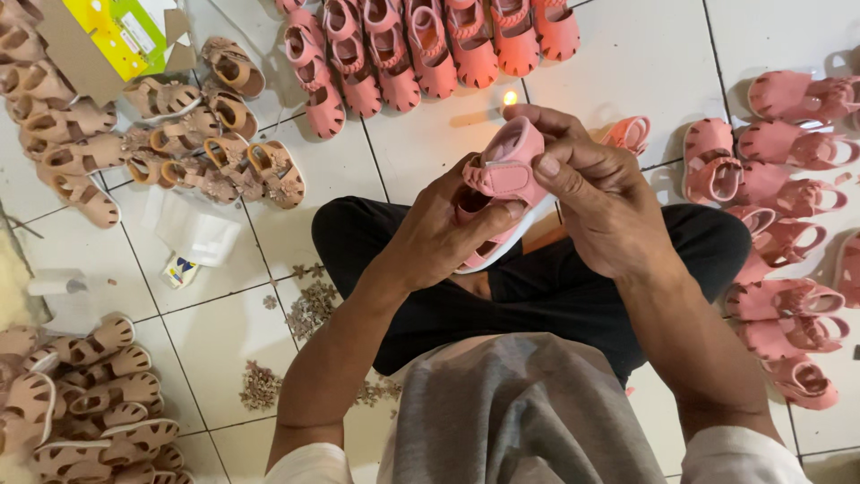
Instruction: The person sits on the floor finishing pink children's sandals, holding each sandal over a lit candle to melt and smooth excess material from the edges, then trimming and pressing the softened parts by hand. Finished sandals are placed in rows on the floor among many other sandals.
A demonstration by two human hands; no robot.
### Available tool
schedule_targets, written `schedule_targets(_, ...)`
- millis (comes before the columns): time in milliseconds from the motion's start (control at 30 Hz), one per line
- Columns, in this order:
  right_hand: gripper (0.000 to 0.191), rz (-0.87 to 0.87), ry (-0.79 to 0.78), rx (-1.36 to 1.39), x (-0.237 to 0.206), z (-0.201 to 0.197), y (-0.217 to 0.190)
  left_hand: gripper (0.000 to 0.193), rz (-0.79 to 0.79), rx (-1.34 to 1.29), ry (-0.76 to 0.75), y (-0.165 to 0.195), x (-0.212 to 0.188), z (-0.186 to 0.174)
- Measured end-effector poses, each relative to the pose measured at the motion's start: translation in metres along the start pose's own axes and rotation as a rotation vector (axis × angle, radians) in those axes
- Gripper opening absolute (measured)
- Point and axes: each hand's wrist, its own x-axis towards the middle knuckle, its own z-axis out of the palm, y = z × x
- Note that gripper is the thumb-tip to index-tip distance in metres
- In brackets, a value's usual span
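- left hand [439, 235] wrapped around a small pink sandal [503, 170], fingers curled on its left side and underneath, thumb across the front near the toe
- right hand [591, 193] pinching the same sandal from the right, thumb pressed on the upper strap, fingertips hooked over the heel end (both hands closed on it, firm grip)
- sandal is held up in the air above the person's lap, roughly centre of view, heel end tilted up and away, pale sole edge showing below the left hand
- small lit flame [510, 98] on the floor just beyond the sandal, sitting on a tile joint (what it burns on is too small to tell)
- person sits cross-legged in black trousers [537, 287] and a grey shirt [524, 412] on a white tiled floor [645, 63]
- row of coral-pink sandals [430, 49] lined up side by side at the top, well apart from the hands
- more pink sandals [788, 224] spread down the right side, near the right knee
- tan sandals [179, 134] heaped at upper left, beside an open cardboard box [107, 36] with a yellow-green panel
- another pile of tan sandals [90, 394] at lower left
- small brown flower-shaped trims [309, 309] scattered on the tiles by the left knee
- crumpled white plastic bag [197, 229] lying between the tan heap and the left knee
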Motion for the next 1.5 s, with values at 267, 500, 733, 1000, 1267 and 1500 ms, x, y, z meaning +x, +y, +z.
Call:
schedule_targets(267,0.013,-0.111,-0.026,-0.183,0.003,-0.002,-0.003,0.041,-0.179,-0.054,0.020,0.001,0.003,0.004)
schedule_targets(500,0.027,-0.141,-0.131,-0.596,0.008,-0.002,-0.020,0.041,-0.040,0.006,0.044,-0.017,0.007,-0.003)
schedule_targets(733,0.025,-0.110,-0.170,-0.459,0.007,-0.005,-0.023,0.049,-0.165,-0.214,-0.150,-0.022,-0.006,-0.024)
schedule_targets(1000,0.017,-0.083,-0.194,-0.538,0.006,-0.009,-0.024,0.059,-0.106,-0.251,-0.098,-0.028,-0.008,-0.026)
schedule_targets(1267,0.007,-0.152,-0.274,-0.330,0.000,-0.002,-0.019,0.082,-0.300,-1.028,-0.439,-0.037,0.000,-0.024)
schedule_targets(1500,0.030,-0.332,-0.069,-0.642,-0.013,-0.007,-0.005,0.078,-0.117,-0.916,-0.418,-0.046,-0.002,-0.016)
